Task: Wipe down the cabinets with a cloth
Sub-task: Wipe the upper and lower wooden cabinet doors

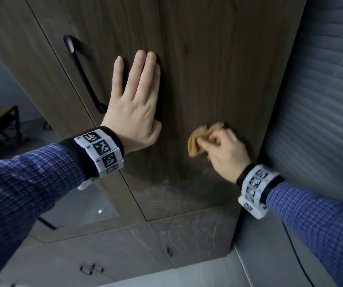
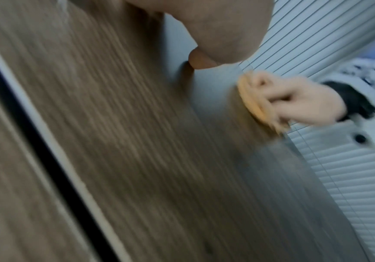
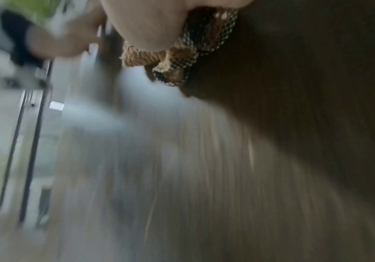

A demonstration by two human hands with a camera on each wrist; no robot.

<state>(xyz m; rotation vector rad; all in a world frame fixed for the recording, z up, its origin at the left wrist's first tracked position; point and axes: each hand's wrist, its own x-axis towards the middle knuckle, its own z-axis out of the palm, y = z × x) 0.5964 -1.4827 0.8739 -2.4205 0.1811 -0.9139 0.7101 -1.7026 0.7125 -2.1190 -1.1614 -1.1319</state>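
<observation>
1. The cloth, a bunched tan rag, is sitting against the cabinet door at the centre right of the head view, just beside the door's right edge.
2. The right hand is curling its grip tight around the cloth; motion blur there suggests wiping is underway.
3. The left hand is lying flat on the door at the centre of the frame, its grip wide and holding nothing, right of the black handle.
4. Likely risk: the wadded cloth is touching little surface, so streaks like those at the lower centre may remain.
5. Another risk: wiping so near the edge, the knuckles may be striking the window blinds.
</observation>
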